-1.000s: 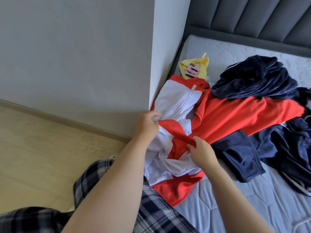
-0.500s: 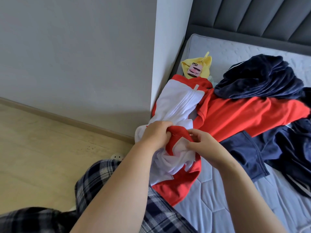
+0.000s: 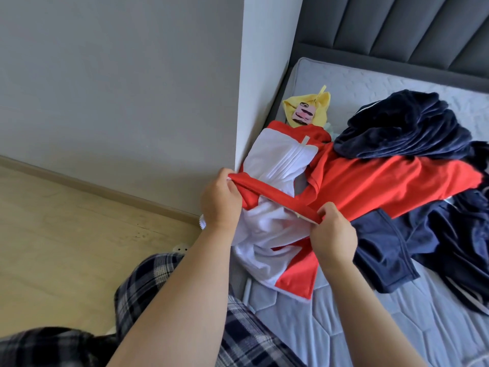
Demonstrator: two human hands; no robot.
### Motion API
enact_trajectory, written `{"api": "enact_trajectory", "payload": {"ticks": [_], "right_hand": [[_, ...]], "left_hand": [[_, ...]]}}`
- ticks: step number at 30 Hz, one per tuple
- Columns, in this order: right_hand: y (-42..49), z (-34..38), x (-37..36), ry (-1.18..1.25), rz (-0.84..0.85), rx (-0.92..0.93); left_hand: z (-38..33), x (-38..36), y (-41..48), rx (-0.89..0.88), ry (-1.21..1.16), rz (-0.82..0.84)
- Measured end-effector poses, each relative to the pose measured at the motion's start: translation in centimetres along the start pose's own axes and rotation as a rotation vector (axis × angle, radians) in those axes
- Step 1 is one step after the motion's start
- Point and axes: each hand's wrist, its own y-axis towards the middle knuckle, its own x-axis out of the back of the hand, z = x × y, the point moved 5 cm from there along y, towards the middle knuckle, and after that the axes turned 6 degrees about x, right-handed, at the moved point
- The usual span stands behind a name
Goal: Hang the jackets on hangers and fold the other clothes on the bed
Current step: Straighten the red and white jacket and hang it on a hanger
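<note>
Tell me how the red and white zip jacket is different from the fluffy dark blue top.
The red and white zip jacket has two bright colours; the fluffy dark blue top is dark navy. The jacket looks smooth; the blue top looks plush. The left hand and right hand grip the jacket's red edge; the blue top lies untouched in a crumpled heap. Both lie on the grey quilted mattress.
</note>
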Motion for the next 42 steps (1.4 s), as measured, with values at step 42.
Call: {"api": "enact_trajectory", "payload": {"ticks": [42], "right_hand": [[0.3,4.7,-1.0,-0.005,0.064,0.155]], "left_hand": [[-0.3,-1.6,0.1,0.090,0.010,0.258]]}}
